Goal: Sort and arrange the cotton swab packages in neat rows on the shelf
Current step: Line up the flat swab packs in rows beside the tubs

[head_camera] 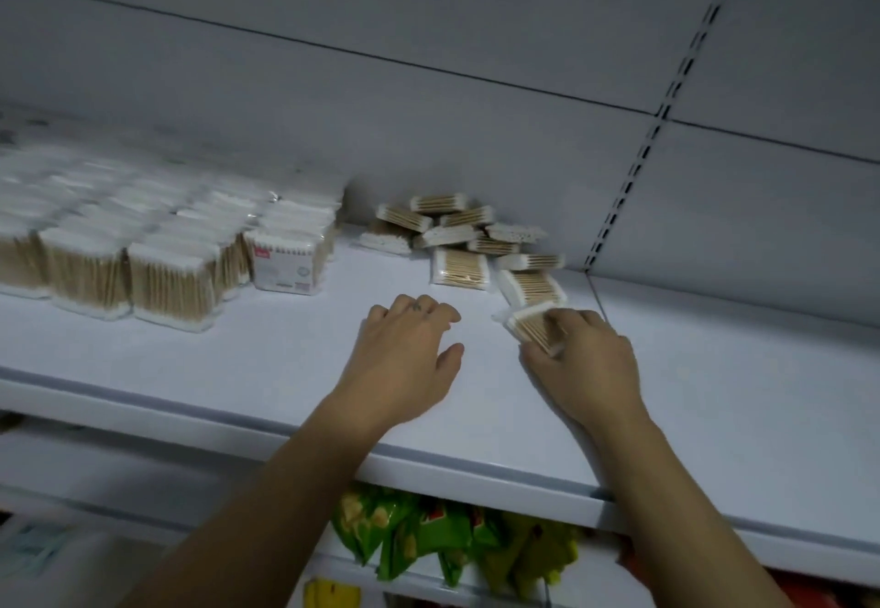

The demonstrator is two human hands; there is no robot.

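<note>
Right hand (588, 362) pinches one cotton swab package (527, 323) at its fingertips, package tilted, low on the white shelf (238, 359). Left hand (405, 350) lies just beside it, palm down, fingers relaxed, holding nothing. Package: flat clear plastic pouch, tan wooden sticks, white cotton ends. Loose pile (464, 238) of the same pouches sits just beyond both hands, against the back panel (428, 131), lying at mixed angles. Upright rows (119, 255) fill the shelf's left side, blurred. Green snack bags (447, 545) on the shelf below.
</note>
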